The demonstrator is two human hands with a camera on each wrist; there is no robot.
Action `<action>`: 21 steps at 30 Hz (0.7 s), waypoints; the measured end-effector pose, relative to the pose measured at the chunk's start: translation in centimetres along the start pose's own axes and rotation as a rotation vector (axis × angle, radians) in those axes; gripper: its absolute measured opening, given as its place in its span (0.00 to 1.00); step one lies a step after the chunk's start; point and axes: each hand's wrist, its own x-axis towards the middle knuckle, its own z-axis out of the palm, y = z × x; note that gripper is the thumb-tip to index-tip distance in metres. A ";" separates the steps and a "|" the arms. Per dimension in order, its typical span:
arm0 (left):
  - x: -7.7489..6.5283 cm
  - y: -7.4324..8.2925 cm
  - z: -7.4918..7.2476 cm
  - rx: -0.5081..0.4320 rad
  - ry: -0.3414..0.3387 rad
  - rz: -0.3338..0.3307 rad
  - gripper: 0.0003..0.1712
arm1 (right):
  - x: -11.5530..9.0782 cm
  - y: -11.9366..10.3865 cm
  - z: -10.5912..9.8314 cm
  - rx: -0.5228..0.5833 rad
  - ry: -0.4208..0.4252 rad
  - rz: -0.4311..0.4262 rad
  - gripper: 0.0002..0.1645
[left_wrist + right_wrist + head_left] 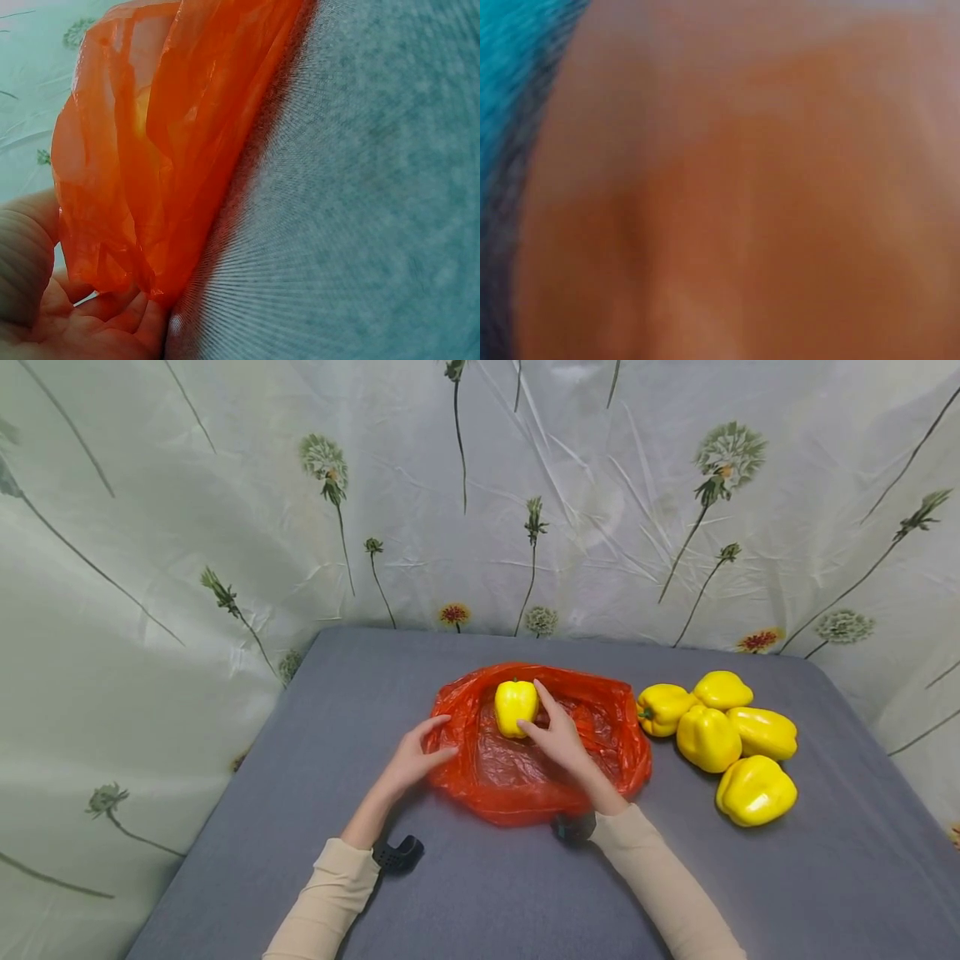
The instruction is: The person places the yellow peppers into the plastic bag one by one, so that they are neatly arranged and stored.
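Note:
A red plastic bag (517,802) lies spread on the table with its mouth facing up. Inside it, a yellow bell pepper (514,708) stands upright, stem on top. My right hand (558,739) reaches over the bag's front rim and holds this pepper at its right side, thumb in front and a finger by the top. At the bag's left edge is my left hand (411,762), its fingers and thumb spread apart and touching the plastic. In the left wrist view, the bag's crumpled end (142,247) rests against those fingers. Blurred orange-red plastic (780,225) fills most of the right wrist view.
Several more yellow bell peppers (708,739) sit in a cluster right of the bag, one almost against its right rim. The grey cloth-covered table (480,893) ends at the back against a curtain (420,485) with dandelion prints. Another curtain stretch hangs along the left side.

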 end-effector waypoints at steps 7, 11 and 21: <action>0.0 0.2 0.0 0.000 -0.001 -0.017 0.34 | 0.0 0.3 0.2 0.041 -0.024 0.010 0.46; 0.0 0.0 0.0 0.005 -0.006 -0.021 0.34 | 0.0 0.3 0.6 0.057 -0.012 0.022 0.44; -0.1 0.9 -0.2 -0.007 -0.017 -0.041 0.34 | 0.0 0.1 1.6 0.051 0.025 -0.011 0.40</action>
